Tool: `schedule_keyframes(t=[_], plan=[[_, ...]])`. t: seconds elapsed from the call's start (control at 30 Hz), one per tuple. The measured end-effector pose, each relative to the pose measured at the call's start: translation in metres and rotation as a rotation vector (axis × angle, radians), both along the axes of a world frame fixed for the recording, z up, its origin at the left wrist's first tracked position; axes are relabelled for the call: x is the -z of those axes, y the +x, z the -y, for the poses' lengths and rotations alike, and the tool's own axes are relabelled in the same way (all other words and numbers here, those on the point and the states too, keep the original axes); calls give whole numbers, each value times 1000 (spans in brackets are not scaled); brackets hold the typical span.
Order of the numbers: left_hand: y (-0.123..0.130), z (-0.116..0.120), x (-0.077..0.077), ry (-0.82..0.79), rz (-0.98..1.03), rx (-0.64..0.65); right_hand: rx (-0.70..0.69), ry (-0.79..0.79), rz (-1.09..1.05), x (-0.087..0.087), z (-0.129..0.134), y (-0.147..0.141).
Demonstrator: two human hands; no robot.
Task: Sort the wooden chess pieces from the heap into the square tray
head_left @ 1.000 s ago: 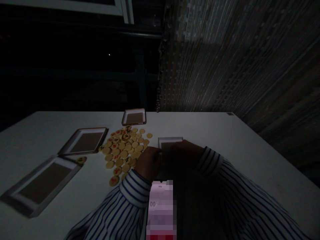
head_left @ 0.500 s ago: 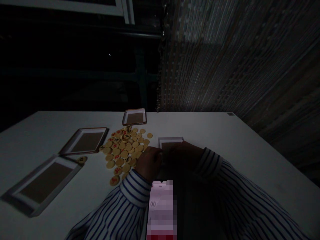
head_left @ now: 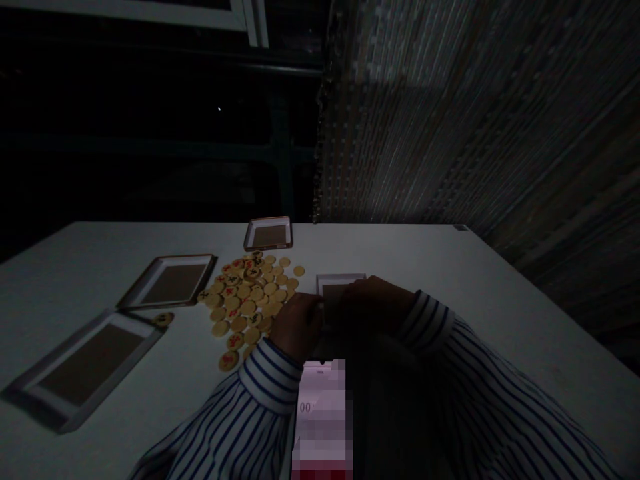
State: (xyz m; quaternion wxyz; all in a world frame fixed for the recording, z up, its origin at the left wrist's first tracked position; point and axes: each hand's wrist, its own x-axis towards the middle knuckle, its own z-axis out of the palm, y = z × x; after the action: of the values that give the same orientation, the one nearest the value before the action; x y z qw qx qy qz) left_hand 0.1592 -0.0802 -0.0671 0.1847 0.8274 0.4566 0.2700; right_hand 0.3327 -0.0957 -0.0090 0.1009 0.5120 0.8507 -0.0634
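Note:
A shallow white-walled box [head_left: 343,277] with a brown bottom lies in front of me, its near part hidden by shadow and my hands. At its left wall my left hand [head_left: 299,323] is closed, thumb and fingers pinched on the edge. My right hand [head_left: 377,303] reaches over the box's right side; its fingers are lost in the dark. To the left of my left hand spreads a heap of round wooden xiangqi pieces [head_left: 249,308], some showing red or black characters, others blank side up.
Three more shallow trays stand on the white table [head_left: 500,347]: a far tray [head_left: 270,235], a left tray [head_left: 175,283] and a near-left tray [head_left: 95,363]. One loose piece [head_left: 163,319] touches the near-left tray. A lit phone [head_left: 323,413] lies below my hands. A bead curtain [head_left: 400,133] hangs behind.
My right hand has shifted slightly up and to the right over the box. My left hand stays at the box's left wall. The pieces and trays have not moved.

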Motion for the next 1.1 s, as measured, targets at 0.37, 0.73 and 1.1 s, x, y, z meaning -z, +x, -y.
schedule_keyframes(t=[0.37, 0.73, 1.1], plan=[[1, -1, 0, -44, -4, -5, 164, 2, -17, -16, 3, 31], [0, -1, 3, -19, 14, -3, 279, -118, 125, -3, -1, 32], [1, 0, 2, -14, 16, -6, 254, -142, 88, -1, -4, 34]])
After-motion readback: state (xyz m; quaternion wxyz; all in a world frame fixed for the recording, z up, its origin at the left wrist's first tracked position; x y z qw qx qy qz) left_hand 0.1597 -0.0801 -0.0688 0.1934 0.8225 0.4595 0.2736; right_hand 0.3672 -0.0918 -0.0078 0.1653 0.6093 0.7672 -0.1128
